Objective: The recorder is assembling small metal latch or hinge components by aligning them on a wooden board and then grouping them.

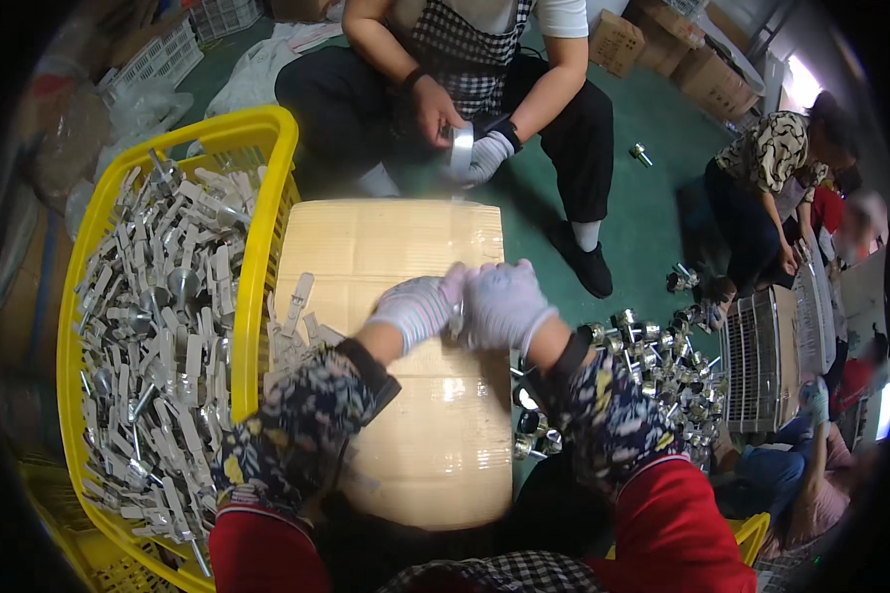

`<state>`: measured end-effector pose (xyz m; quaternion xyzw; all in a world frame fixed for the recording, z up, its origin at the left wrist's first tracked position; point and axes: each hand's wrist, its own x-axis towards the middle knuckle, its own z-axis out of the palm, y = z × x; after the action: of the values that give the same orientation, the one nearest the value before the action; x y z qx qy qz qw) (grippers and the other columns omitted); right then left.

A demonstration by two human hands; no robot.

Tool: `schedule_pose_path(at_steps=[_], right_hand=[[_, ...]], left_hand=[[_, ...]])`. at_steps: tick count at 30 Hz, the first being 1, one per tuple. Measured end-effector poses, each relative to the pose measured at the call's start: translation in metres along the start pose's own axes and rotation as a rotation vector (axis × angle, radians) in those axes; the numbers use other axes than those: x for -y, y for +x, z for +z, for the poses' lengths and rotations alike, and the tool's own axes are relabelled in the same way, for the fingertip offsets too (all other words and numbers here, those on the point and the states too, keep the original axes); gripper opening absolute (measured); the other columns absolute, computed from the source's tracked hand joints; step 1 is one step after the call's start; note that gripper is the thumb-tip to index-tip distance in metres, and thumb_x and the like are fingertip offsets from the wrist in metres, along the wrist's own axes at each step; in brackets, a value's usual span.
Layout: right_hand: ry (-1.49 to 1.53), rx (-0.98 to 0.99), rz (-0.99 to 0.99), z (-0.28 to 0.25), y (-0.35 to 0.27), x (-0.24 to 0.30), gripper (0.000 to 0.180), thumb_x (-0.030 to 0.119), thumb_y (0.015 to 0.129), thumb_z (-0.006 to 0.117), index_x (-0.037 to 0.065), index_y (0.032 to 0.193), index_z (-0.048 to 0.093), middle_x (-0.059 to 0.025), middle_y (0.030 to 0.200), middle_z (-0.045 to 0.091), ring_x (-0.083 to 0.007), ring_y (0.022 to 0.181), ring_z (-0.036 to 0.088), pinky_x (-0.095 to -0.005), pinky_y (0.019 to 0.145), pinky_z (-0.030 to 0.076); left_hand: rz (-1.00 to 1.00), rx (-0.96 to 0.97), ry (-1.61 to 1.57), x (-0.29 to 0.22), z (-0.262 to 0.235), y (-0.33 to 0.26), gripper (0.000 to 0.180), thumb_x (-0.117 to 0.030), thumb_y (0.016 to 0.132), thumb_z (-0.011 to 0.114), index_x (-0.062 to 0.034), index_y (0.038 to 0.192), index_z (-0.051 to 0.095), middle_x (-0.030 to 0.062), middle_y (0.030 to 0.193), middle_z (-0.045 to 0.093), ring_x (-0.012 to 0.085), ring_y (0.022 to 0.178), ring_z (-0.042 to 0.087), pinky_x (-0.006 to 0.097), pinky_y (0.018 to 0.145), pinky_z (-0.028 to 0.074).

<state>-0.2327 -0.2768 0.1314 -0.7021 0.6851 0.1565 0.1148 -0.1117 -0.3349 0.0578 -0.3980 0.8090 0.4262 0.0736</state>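
My left hand (415,308) and my right hand (507,306), both in pale striped work gloves, meet above a tan cardboard sheet (405,445). Their fingers are closed around a small shiny metal part (456,321), mostly hidden between the gloves, so its kind does not show. Beside my left forearm, a few flat grey clip-like pieces (300,299) lie on the cardboard. A yellow basket (272,188) on the left is heaped with metal parts (183,287) that have grey flat levers and thin stems.
Shiny round metal parts with stems (653,366) are piled on the green floor at right. Across from me a seated co-worker holds a roll of tape (462,146). Other people work by a grey crate (750,361). Cardboard boxes (707,79) stand at the back right.
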Motion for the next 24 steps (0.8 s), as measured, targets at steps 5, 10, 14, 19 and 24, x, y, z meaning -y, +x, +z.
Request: schedule_pose_path(at_steps=[5,10,14,19,24], right_hand=[[0.119,0.623,-0.003,-0.023,0.033,-0.001,0.067,0.043,0.06,0.072,0.003,0.11,0.053,-0.0086,0.098,0.057,-0.0253,0.096,0.055,-0.05,0.096,0.032],[-0.225,-0.427,0.044,0.022,0.03,0.002,0.06,0.036,0.067,0.068,0.002,0.113,0.048,-0.0105,0.105,0.054,-0.0249,0.103,0.052,-0.055,0.1,0.027],[-0.08,-0.178,0.116,-0.001,0.051,-0.022,0.057,0.035,0.069,0.067,0.003,0.114,0.052,-0.012,0.11,0.057,-0.0267,0.106,0.053,-0.0543,0.098,0.029],[0.007,0.237,0.081,-0.033,0.068,-0.023,0.066,0.044,0.058,0.072,0.003,0.108,0.06,-0.0131,0.111,0.06,-0.0272,0.108,0.055,-0.0514,0.096,0.033],[0.042,0.222,0.066,-0.029,0.051,-0.02,0.066,0.044,0.057,0.072,0.002,0.106,0.06,-0.0132,0.109,0.06,-0.0295,0.107,0.054,-0.0523,0.094,0.033]], left_hand=[[0.253,-0.275,0.413,0.008,-0.008,-0.001,0.031,-0.026,0.089,0.036,-0.0059,0.11,0.046,0.0211,0.091,0.062,0.0365,0.087,0.061,0.044,0.079,0.046],[-0.031,-0.073,-0.127,0.012,-0.035,0.064,0.055,-0.045,0.089,0.023,-0.0055,0.11,0.054,0.0196,0.096,0.063,0.0352,0.1,0.057,0.043,0.091,0.039],[0.228,-0.329,0.18,-0.012,-0.037,0.037,0.043,-0.036,0.091,0.023,-0.0053,0.1,0.052,0.0207,0.098,0.062,0.0386,0.092,0.057,0.044,0.084,0.042],[0.241,-0.424,0.222,-0.003,-0.035,0.039,0.031,-0.03,0.09,0.032,-0.009,0.101,0.052,0.0181,0.093,0.063,0.0365,0.091,0.059,0.044,0.081,0.044],[0.259,-0.23,0.433,0.0,-0.036,0.04,0.026,-0.023,0.088,0.036,-0.009,0.108,0.046,0.0195,0.093,0.063,0.0375,0.089,0.06,0.045,0.079,0.045]])
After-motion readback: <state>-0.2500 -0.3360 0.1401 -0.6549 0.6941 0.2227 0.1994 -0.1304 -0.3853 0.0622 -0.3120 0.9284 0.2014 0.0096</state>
